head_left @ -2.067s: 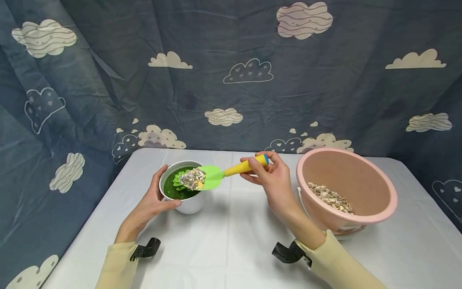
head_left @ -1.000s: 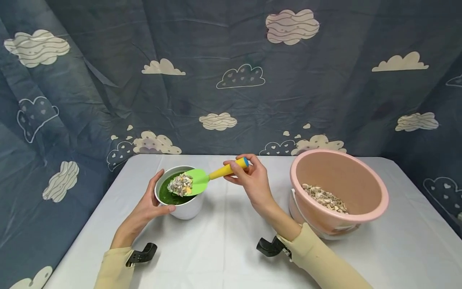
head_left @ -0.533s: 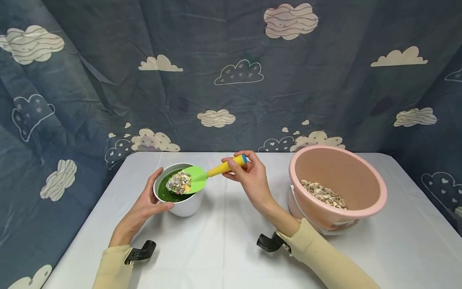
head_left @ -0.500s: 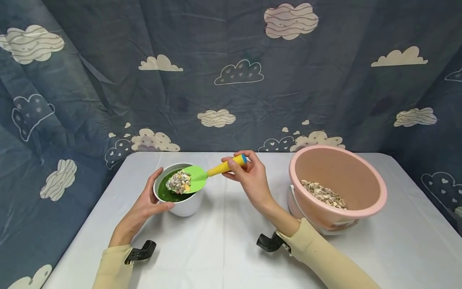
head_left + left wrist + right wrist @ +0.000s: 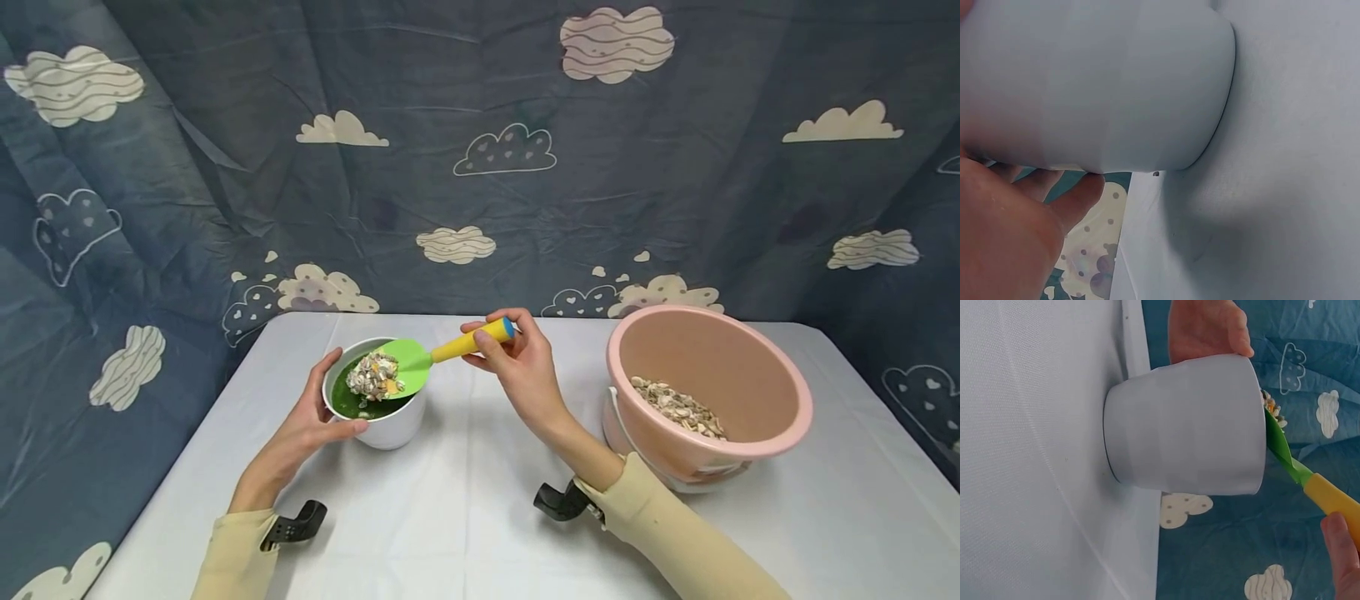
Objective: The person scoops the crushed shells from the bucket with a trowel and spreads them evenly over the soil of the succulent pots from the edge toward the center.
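Note:
A white flowerpot point(image 5: 393, 429) stands on the table at centre left, its inside green. My left hand point(image 5: 307, 421) holds it from the left, thumb at the near side and fingers round the far side. My right hand point(image 5: 525, 371) pinches the yellow handle of a toy trowel point(image 5: 412, 365) with a green blade. Over the pot's mouth, the blade bears a heap of mixed grey, white and yellow chips point(image 5: 372, 375). A few loose chips show on the green surface below the heap. In the right wrist view, the trowel blade point(image 5: 1279, 444) slants at the pot's rim.
A pink bucket point(image 5: 727, 358) with a white handle stands to the right, beside my right forearm, with similar chips point(image 5: 678, 408) in its bottom. White cloth point(image 5: 480, 517) covers the table. A dark cloud-patterned curtain point(image 5: 420, 192) hangs behind and at both sides.
The trowel has moved left, further over the pot, hiding the green leafy plant seen earlier. A few chips now lie below the blade. My left hand keeps its hold on the pot.

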`<state>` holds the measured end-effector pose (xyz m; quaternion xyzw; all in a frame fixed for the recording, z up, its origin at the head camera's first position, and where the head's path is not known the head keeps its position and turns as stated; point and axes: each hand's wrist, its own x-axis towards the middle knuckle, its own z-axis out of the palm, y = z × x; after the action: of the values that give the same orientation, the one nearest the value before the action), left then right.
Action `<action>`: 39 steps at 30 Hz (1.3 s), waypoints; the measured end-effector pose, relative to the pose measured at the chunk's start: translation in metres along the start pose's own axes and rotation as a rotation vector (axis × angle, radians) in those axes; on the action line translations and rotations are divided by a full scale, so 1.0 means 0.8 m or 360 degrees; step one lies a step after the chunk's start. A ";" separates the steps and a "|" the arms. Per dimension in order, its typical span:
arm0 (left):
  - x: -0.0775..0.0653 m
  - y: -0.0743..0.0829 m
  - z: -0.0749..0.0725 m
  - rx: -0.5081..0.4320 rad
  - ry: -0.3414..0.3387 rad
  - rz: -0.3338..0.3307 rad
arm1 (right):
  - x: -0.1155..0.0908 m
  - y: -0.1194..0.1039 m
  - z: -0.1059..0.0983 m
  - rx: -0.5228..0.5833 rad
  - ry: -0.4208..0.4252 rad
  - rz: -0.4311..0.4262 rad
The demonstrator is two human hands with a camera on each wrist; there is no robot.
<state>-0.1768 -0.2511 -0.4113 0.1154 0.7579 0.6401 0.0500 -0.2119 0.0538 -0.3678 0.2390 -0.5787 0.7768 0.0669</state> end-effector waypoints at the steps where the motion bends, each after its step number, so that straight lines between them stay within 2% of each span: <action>1: 0.000 0.000 0.001 0.0004 0.0003 -0.0006 | 0.000 0.000 0.000 0.0003 -0.0001 -0.0004; 19: 0.000 0.009 0.007 0.0124 0.0058 -0.0127 | -0.001 0.000 0.006 -0.0013 -0.0037 -0.0071; 22: 0.001 0.008 0.005 0.0137 0.0056 -0.0113 | -0.001 0.000 0.006 -0.0009 -0.0023 -0.0061; 27: 0.005 0.005 -0.002 0.0118 0.0004 -0.0018 | -0.002 0.004 0.004 -0.0013 0.0029 -0.0017; 33: 0.006 0.007 -0.010 0.0042 -0.0092 -0.0017 | -0.002 0.007 0.001 -0.0003 0.0061 0.0019; 39: 0.006 -0.005 -0.015 -0.0209 -0.0159 0.0068 | -0.002 0.008 0.002 0.0014 0.0057 0.0044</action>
<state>-0.1844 -0.2623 -0.4124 0.1597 0.7083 0.6828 0.0816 -0.2125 0.0508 -0.3734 0.2173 -0.5772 0.7844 0.0653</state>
